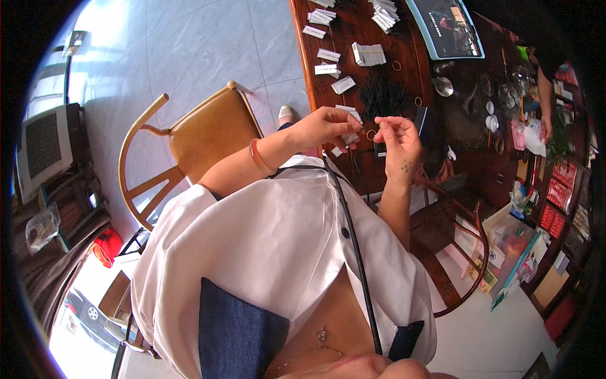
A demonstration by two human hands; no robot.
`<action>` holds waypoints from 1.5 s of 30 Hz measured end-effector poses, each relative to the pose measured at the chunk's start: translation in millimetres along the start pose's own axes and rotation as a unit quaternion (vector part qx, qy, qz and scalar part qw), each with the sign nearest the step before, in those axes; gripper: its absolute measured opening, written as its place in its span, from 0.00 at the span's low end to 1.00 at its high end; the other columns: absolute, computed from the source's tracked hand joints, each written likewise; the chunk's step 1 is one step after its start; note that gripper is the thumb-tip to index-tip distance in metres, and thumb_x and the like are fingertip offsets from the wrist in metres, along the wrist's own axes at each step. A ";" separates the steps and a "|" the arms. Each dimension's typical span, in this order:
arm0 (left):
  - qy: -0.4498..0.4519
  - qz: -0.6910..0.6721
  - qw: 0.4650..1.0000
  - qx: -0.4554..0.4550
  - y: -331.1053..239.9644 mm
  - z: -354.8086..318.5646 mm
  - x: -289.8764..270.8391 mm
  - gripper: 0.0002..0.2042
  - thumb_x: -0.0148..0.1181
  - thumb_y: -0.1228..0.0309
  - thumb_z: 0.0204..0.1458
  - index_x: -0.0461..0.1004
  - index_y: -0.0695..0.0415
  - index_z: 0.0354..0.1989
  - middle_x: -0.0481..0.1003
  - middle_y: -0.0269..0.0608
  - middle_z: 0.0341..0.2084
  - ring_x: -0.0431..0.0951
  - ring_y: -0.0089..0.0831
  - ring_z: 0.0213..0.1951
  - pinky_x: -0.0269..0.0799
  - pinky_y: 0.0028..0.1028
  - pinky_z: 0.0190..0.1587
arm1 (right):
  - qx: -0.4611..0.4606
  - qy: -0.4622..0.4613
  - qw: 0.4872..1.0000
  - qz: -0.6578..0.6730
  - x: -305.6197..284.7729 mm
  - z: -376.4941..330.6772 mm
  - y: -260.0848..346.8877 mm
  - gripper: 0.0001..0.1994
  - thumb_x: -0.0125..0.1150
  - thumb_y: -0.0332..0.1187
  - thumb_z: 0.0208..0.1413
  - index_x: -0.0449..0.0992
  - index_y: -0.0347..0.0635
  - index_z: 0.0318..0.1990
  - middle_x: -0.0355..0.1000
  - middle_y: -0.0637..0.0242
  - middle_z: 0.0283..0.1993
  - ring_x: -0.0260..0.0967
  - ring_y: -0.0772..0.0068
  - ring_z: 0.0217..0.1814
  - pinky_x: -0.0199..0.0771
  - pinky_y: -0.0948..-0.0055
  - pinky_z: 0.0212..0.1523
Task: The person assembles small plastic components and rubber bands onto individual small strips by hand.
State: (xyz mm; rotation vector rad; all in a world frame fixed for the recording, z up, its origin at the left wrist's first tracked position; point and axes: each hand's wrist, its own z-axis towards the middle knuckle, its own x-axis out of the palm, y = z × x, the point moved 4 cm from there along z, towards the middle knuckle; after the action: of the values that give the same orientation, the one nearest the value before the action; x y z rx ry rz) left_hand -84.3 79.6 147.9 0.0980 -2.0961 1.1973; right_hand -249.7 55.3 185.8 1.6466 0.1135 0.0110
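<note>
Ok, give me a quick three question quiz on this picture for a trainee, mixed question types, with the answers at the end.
1. True or false: the left hand pinches a small white tag above the edge of the dark wooden table.
2. Which wrist wears the orange bangle? A) left B) right C) neither
3. Fill in: between the white tag stacks and the hands lies a bundle of ______ cords.

Key
1. True; the right hand is raised close beside it, fingertips pinched together.
2. A
3. black
</note>
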 end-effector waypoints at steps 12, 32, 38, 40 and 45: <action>-0.037 0.091 0.994 0.045 4.0 3.9 -2.1 0.10 0.53 0.68 0.54 0.71 0.62 0.40 0.76 0.38 0.29 0.76 0.22 0.29 0.73 0.19 0.23 | 0.093 0.043 0.987 0.120 1.5 -9.4 -29.8 0.07 0.54 0.29 0.55 0.74 0.36 0.37 0.71 0.69 0.33 0.63 0.83 0.27 0.64 0.83 0.30; -0.041 0.099 0.986 0.129 1.4 7.8 1.2 0.06 0.52 0.80 0.52 0.67 0.63 0.38 0.72 0.38 0.34 0.74 0.26 0.39 0.73 0.25 0.42 | 0.150 0.069 0.979 0.123 12.6 -13.8 -37.8 0.07 0.57 0.31 0.53 0.73 0.37 0.37 0.71 0.73 0.32 0.64 0.85 0.30 0.65 0.83 0.33; -0.088 0.201 0.968 0.121 -0.7 8.3 0.7 0.07 0.55 0.80 0.49 0.66 0.62 0.35 0.70 0.36 0.31 0.72 0.23 0.35 0.71 0.23 0.39 | 0.099 0.026 0.993 0.054 13.9 -14.9 -42.9 0.05 0.58 0.29 0.53 0.71 0.37 0.34 0.67 0.76 0.28 0.60 0.87 0.29 0.63 0.84 0.31; -0.097 0.203 0.970 0.090 6.8 12.0 -2.6 0.08 0.58 0.80 0.47 0.66 0.62 0.35 0.70 0.35 0.30 0.70 0.22 0.34 0.69 0.23 0.37 | 0.035 0.028 0.999 -0.003 14.8 -15.8 -46.4 0.05 0.54 0.29 0.55 0.69 0.37 0.35 0.65 0.75 0.30 0.58 0.87 0.29 0.62 0.84 0.30; -0.117 0.258 0.947 0.150 -0.5 10.4 -3.2 0.10 0.60 0.79 0.46 0.67 0.63 0.35 0.71 0.36 0.30 0.71 0.22 0.34 0.69 0.23 0.39 | -0.013 0.017 1.000 0.004 19.2 -18.7 -31.2 0.05 0.52 0.27 0.56 0.67 0.36 0.37 0.65 0.72 0.34 0.59 0.86 0.30 0.63 0.84 0.30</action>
State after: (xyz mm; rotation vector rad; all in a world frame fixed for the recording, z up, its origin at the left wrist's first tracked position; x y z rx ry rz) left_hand -87.4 70.3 143.0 -0.1918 -2.1981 1.8956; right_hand -234.1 77.8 155.1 1.6215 0.1314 0.0471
